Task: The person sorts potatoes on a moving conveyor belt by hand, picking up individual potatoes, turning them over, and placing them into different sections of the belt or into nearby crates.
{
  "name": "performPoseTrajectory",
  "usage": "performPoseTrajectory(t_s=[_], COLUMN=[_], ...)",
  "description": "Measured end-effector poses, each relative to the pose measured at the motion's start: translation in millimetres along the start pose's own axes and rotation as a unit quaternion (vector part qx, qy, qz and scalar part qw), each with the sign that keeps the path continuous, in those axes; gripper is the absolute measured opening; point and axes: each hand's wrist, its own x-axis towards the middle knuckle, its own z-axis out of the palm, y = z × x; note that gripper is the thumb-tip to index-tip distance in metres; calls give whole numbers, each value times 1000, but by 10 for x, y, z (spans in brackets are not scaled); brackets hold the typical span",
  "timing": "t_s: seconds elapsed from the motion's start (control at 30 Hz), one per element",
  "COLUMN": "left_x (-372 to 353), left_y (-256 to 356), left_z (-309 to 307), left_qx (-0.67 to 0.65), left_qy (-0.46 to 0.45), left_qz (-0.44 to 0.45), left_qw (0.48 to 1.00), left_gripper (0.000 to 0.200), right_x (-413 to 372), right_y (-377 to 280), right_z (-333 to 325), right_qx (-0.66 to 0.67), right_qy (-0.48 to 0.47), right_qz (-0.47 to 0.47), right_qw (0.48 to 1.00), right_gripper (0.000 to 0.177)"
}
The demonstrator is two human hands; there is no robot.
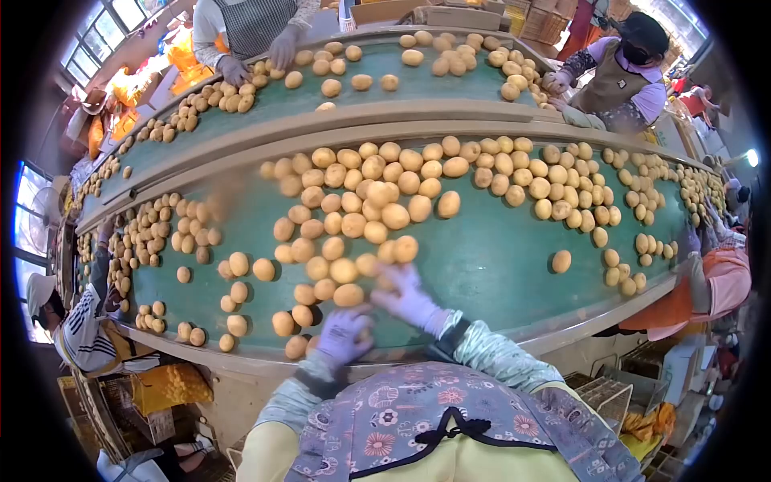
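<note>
Loose potatoes [353, 225] cover much of the green conveyor belt [490, 265] before me, thickest just beyond my hands. My right hand [409, 299], in a lavender glove, reaches over the belt with its fingers apart, right at the nearest potatoes; the fingertips are slightly blurred. Lower and to its left, my left hand [345, 333] wears the same kind of glove. Its fingers are loosely bent and apart, just below a potato [348, 296] and beside another potato [296, 347] at the belt's near edge. Neither hand shows a potato in its grasp.
A raised divider [361, 128] separates this belt from a second potato belt [369, 63]. Gloved people work across it [249, 32] [618, 72] and along both sides of me. A metal rim [562, 337] borders my side. Crates [602, 398] stand below at right.
</note>
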Motion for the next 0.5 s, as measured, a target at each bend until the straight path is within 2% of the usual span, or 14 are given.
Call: performPoseTrajectory(t_s=[0.03,0.07,0.13,0.17,0.2,0.23,0.27,0.33,0.4,0.43,0.47,0.5], left_x=[-95,-71,-519,-837,-1074,-1299,-1400,-1480,-1360,-1346,-1347,-1228], left_y=[-253,-378,-959,-1414,-1691,-1862,-1903,-1829,-1423,-1325,-1245,-895], left_z=[-201,-538,-1005,-1191,-1350,-1538,-1609,-1576,-1295,-1073,-799,-849], left_qx=[105,188,201,274,353,331,327,307,240,169,210,212], left_qy=[-12,-109,173,168,236,216,244,292,306,276,263,209], left_qz=[18,-67,-99,-144,-152,-225,-221,-203,-177,-187,-158,-167], left_qw=[994,974,959,936,893,891,886,883,904,927,928,940], left_gripper=[30,23,20,28,33,36,38,41,50,57,62,55], right_x=[-73,-39,129,243,401,592,689,894,989,1004,992,1041], right_y=[-248,-357,-430,-432,-418,-216,80,501,698,783,771,717], right_z=[42,-11,-271,-424,-614,-789,-911,-1223,-1070,-995,-722,-451], right_qx=[13,17,-17,-43,-84,-76,-133,-311,-285,-252,-288,-225], right_qy=[-100,-102,-158,-54,21,91,213,269,250,227,228,207], right_qz=[-9,-9,-113,-151,-122,-64,-43,24,43,63,13,-25], right_qw=[995,995,981,986,989,991,967,911,924,939,930,952], right_gripper=[62,62,48,38,34,32,41,56,61,66,67,70])
